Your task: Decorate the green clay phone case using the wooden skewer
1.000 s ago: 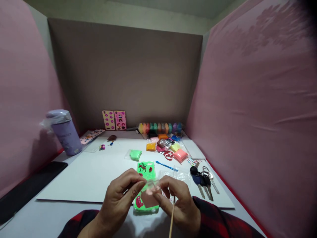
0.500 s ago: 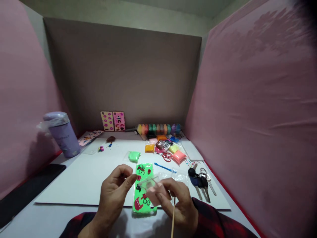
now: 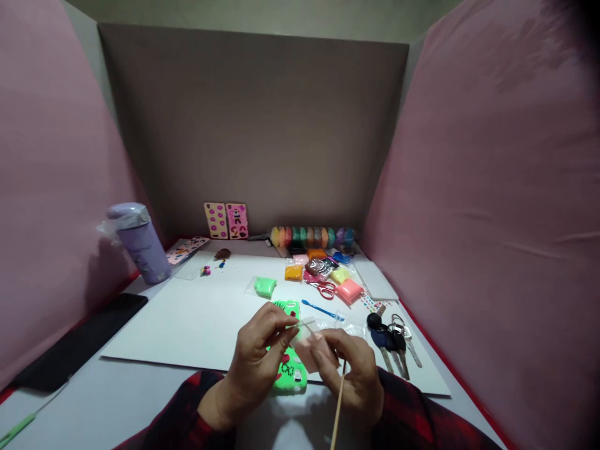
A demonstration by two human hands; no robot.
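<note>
Near the bottom centre, my left hand (image 3: 262, 356) pinches the edge of a clear plastic bag (image 3: 307, 326) with thumb and fingers. My right hand (image 3: 354, 369) is closed on the same bag, which has light pink clay (image 3: 312, 353) in it. A thin wooden stick (image 3: 338, 406) also sits in my right hand and points down toward me. Under both hands lies a green phone case (image 3: 295, 381) with red and black decorations, partly hidden by my left hand and the bag.
On the white board (image 3: 187, 325) are a green clay packet (image 3: 265, 287), a blue tool (image 3: 322, 310), red scissors (image 3: 325, 289), a coral packet (image 3: 349, 291) and keys (image 3: 391, 340). A purple bottle (image 3: 145, 250) stands left, near a black object (image 3: 84, 340).
My left hand has moved right and now takes hold of the bag's edge, covering part of the green case. The camera view has shifted slightly, so the scene sits further right.
</note>
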